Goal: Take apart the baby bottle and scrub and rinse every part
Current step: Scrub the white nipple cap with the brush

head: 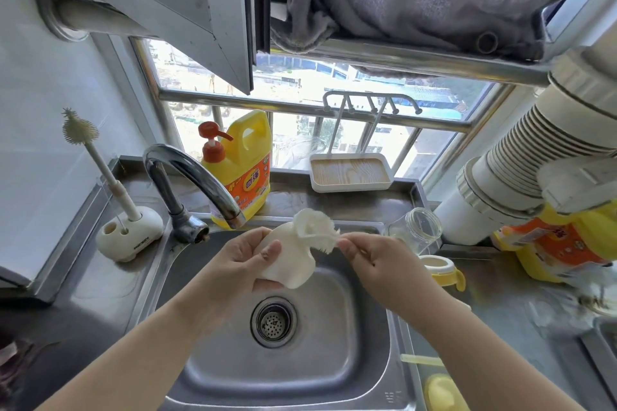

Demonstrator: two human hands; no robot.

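Hands meet over the steel sink [350, 357], just in front of the curved tap [197, 177]. The left hand [247, 260] curls its grip round a soft white silicone piece [293, 260], thumb on its front, while the right hand [374, 264] pinches the frilled, bristly white part [317, 230] at the piece's top between thumb and fingertips; whether this is a bottle part or a cleaning brush head I cannot tell. The clear glass bottle body [417, 230] lies tilted on the bench [500, 294] at the sink's right rim, with the yellow-handled collar [440, 270] just beside it, nearer the person. A yellow detergent jug [240, 173] with an orange pump stands behind the tap. A long bottle brush [90, 150] stands upright in its white holder [130, 237] to the left of the tap.
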